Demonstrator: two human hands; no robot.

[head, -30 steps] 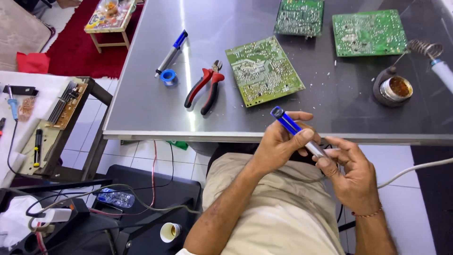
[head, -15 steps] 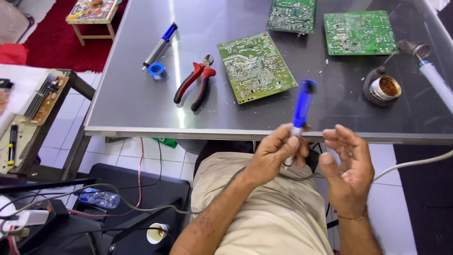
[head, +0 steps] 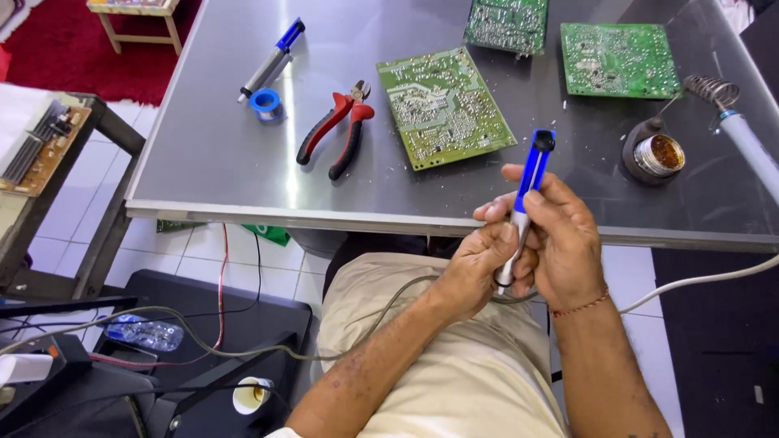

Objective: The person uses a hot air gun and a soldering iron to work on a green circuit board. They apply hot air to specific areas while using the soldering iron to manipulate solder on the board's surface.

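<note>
— Hands holding what?
— Left hand point(head: 479, 264) and right hand point(head: 564, 239) are both gripping the pump point(head: 523, 207), fingers closed round it, upright just off the bench point(head: 219, 146) edge, near the board point(head: 445, 105).

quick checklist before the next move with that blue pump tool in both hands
1. Blue pump tool held in both hands, upright: ok.
2. Left hand grip at its lower end: ok.
3. Right hand wraps the barrel: ok.
4. Tool tip free of debris: cannot tell, hidden by the hands.
5. Nearest circuit board lies flat on the metal table: ok.
6. Soldering iron parked in its coil stand: ok.
</note>
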